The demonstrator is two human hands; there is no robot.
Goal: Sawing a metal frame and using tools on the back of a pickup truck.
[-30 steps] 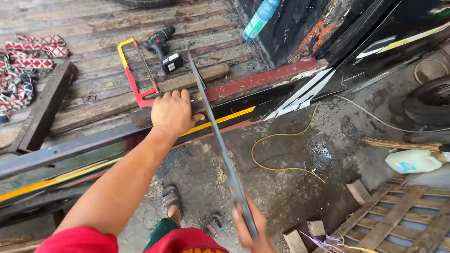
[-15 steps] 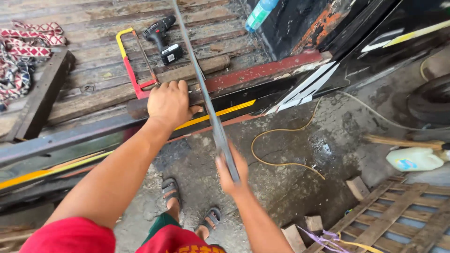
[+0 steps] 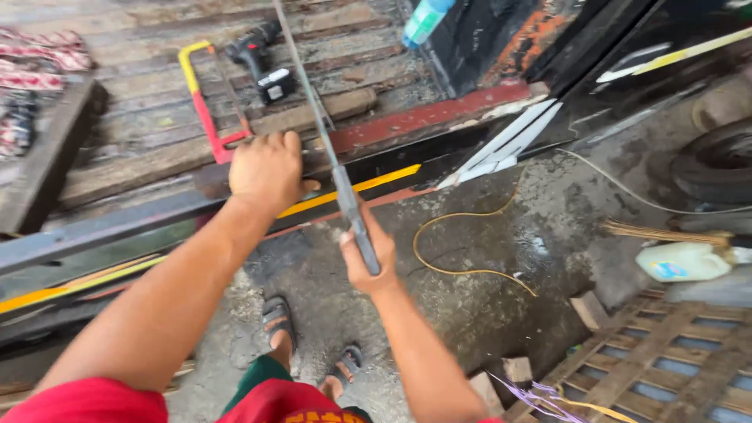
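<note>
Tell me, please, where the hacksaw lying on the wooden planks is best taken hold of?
The hacksaw lies flat on the wooden planks, its red handle end near the left hand, its yellow bow pointing away. Probably best is the red handle, approached from above on the near side: it is the thick, closest part, away from the thin blade and the cordless drill.

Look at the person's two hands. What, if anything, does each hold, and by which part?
Right hand grips the long metal bar at its near end. Left hand holds nothing, resting on the platform edge.
</note>
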